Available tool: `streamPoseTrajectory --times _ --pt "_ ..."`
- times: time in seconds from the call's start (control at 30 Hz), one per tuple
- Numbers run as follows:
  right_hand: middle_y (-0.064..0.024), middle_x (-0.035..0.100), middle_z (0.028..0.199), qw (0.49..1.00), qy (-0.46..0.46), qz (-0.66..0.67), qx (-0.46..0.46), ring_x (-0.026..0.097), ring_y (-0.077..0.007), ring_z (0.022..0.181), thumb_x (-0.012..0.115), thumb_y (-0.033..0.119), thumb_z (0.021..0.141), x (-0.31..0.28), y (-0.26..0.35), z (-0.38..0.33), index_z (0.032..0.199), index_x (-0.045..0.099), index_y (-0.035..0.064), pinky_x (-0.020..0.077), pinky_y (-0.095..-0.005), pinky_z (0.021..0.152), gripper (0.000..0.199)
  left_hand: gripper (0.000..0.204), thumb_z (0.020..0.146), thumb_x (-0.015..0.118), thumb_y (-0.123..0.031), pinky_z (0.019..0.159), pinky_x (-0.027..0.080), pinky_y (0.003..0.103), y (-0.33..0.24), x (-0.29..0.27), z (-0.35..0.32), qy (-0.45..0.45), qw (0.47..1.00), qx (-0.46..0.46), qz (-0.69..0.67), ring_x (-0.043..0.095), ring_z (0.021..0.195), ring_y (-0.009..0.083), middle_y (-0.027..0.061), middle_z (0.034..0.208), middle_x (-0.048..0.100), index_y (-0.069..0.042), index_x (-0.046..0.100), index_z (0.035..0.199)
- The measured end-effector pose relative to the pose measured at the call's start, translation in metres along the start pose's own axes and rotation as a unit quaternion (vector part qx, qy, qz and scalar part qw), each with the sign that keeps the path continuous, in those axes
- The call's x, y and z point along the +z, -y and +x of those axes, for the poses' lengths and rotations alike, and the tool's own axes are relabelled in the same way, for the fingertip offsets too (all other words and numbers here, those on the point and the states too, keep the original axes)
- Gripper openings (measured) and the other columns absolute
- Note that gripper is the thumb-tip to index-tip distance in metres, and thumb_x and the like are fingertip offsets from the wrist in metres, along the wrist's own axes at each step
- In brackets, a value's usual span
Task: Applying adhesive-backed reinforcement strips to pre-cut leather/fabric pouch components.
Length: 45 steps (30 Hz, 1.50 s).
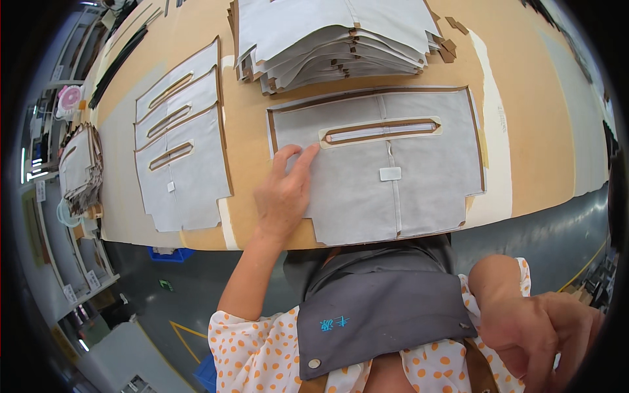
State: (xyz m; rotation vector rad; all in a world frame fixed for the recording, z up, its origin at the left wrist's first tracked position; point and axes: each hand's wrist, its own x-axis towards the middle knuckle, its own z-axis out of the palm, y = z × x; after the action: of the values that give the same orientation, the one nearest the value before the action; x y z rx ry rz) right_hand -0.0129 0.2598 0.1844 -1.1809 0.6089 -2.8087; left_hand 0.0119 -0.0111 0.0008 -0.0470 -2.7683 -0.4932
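A: Nearest the lens, at six o'clock, there's a grey snap-fastened apron bib (380,314) over a white blouse with orange dots (255,347). What's that at four o'clock?

B: The right hand (537,334), raised close to the chest, well apart from the table. The fingers curl loosely downward; I see nothing in it, though I cannot tell for sure, as the rim cuts it off.

A: And the left hand (283,193)?

B: Flat, fingers spread a little, pressing on the near-left part of a pale grey cut fabric panel with brown-edged slot opening (393,190). The fingertips (308,156) reach just beside the slot's left end. It grips nothing; it rests on top, likely to keep the panel from shifting.

A: Where does the panel lie?

B: At the picture's centre, flat on the tan cardboard-coloured worktable (524,131), near its front edge, within easy reach.

A: Around it?

B: At twelve o'clock, a thick stack of similar grey panels (327,39). At nine o'clock, three overlapped smaller grey slotted pieces (180,137), fanned so each slot shows.
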Motion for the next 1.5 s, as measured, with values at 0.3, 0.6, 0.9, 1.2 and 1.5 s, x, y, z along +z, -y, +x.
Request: streamPoseTrajectory --times 0.3,0.6,0.9,1.2,1.5 --pt "-0.0032 0.072 0.082 0.985 -0.088 -0.105 -0.108 0.07 -0.0172 0.065 0.067 0.0 0.085 -0.008 -0.023 -0.007 0.079 0.074 0.0066 0.0579 -0.0279 0.058 0.012 0.046 0.083 0.068 0.0 0.052 0.049 0.032 0.002 0.0 -0.006 0.033 0.999 -0.005 0.035 0.056 0.059 0.0157 -0.0004 0.11 0.062 -0.023 0.07 0.123" --pt "-0.0026 0.065 0.12 0.53 0.149 -0.802 0.233 0.056 -0.0256 0.108 0.069 0.018 0.091 -0.19 0.005 -0.07 0.12 0.068 0.0111 0.0438 -0.0376 0.094 0.03 0.053 0.077 0.066 0.005 0.056 0.05 0.032 0.001 -0.002 0.001 0.028 0.999 0.015 0.016 0.062 0.069 0.0179 0.0008 0.114 0.061 -0.022 0.07 0.123" --pt "0.0018 0.063 0.121 0.485 0.18 -0.828 0.218 0.054 -0.0223 0.104 0.071 0.019 0.087 -0.192 0.003 -0.078 0.122 0.068 0.0143 0.0413 -0.036 0.092 0.036 0.053 0.077 0.067 0.004 0.054 0.048 0.031 0.003 0.0 0.001 0.02 0.999 0.028 0.027 0.057 0.061 0.0144 -0.0007 0.115 0.061 -0.022 0.071 0.123" --pt "0.0035 0.062 0.121 0.476 0.177 -0.835 0.212 0.053 -0.0222 0.103 0.071 0.016 0.086 -0.195 -0.001 -0.08 0.125 0.068 0.0168 0.0415 -0.0362 0.091 0.039 0.053 0.078 0.064 0.006 0.057 0.05 0.033 0.002 0.001 0.0 0.015 0.999 0.026 0.025 0.062 0.071 0.0174 0.0008 0.114 0.061 -0.021 0.071 0.123" --pt "0.0055 0.063 0.12 0.471 0.175 -0.845 0.185 0.054 -0.0221 0.1 0.071 0.013 0.086 -0.198 -0.004 -0.082 0.123 0.069 0.0172 0.0434 -0.0357 0.091 0.038 0.053 0.081 0.063 0.008 0.061 0.053 0.033 -0.002 -0.001 0.0 0.029 0.999 0.017 0.025 0.065 0.077 0.018 0.0028 0.115 0.061 -0.019 0.069 0.126"
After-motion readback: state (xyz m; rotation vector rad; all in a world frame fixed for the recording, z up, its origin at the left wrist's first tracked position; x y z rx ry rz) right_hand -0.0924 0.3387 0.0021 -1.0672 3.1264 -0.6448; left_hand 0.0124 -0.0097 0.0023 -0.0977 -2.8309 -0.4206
